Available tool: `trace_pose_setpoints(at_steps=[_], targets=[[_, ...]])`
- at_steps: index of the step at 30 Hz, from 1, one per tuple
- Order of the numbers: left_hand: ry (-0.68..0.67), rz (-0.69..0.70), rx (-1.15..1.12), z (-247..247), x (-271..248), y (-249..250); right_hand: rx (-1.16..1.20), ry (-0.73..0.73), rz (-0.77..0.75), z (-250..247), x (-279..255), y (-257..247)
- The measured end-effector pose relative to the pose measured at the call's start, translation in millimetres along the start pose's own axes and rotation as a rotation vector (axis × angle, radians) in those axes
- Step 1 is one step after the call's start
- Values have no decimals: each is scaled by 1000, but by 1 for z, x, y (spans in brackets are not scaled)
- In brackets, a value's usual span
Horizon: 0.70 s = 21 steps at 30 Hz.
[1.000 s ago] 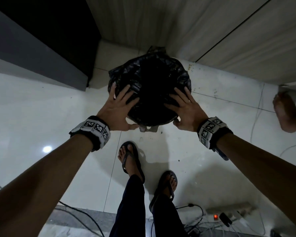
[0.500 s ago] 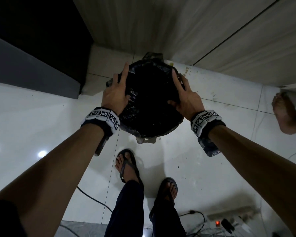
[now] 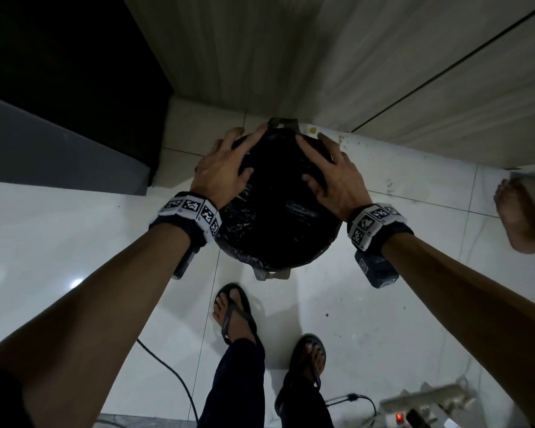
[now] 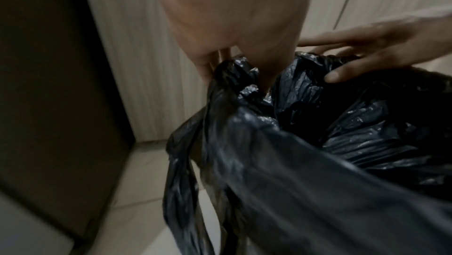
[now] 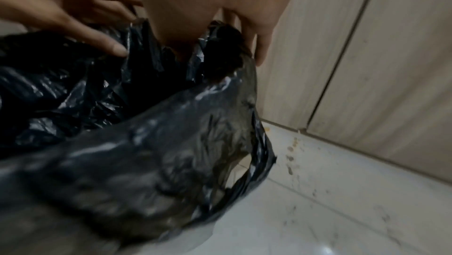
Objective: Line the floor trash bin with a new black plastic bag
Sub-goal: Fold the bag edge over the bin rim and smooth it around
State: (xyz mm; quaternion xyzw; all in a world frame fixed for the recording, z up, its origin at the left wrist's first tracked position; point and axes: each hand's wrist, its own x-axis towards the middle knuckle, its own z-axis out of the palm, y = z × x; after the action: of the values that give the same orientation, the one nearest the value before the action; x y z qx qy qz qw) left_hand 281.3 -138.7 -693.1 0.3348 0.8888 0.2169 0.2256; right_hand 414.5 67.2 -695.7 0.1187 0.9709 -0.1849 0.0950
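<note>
While the black bag [image 3: 275, 217] is draped over the trash bin [image 3: 275, 274] at mid-frame, its far rim is pressed by the left hand [image 3: 220, 174] and right hand [image 3: 337, 177], fingers spread apart, thumbs inside.

dim indoor light; glare spot on glossy floor [image 3: 76, 282]; wrist views motion-blurred, edges warped.
</note>
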Motion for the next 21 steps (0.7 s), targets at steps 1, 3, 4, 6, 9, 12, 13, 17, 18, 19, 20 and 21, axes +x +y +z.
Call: trace_pose_setpoints(at_steps=[1, 3, 4, 6, 9, 12, 13, 17, 18, 19, 20, 21], targets=[[-37, 56, 20, 1, 6, 1, -17, -20, -49, 1, 7, -2], [-78, 88, 16, 4, 16, 0, -8, -46, -84, 3, 17, -5], [-71, 72, -6, 5, 20, -1, 17, -42, -68, 3, 21, -6], [-24, 31, -65, 7, 27, -2, 67, -18, 0, 4, 28, -6], [-24, -62, -156, 9, 36, -6, 166, 27, 89, 7, 35, -2], [-131, -256, -239, 9, 38, -11, 235, 8, 155, 11, 37, 0], [-150, -317, -276, 10, 36, -12, 239, -3, 177, 12, 35, 0], [-51, -382, -400, 15, 9, -20, 246, 73, 270, 13, 12, 0], [-1, -388, -413, 18, -2, -21, 268, 105, 290, 14, 2, -2], [48, -413, -410, 22, -14, -21, 299, 128, 312, 16, -9, -5], [92, -453, -403, 26, -26, -19, 330, 138, 337, 19, -21, -8], [126, -500, -402, 30, -36, -17, 369, 142, 361, 21, -30, -12]])
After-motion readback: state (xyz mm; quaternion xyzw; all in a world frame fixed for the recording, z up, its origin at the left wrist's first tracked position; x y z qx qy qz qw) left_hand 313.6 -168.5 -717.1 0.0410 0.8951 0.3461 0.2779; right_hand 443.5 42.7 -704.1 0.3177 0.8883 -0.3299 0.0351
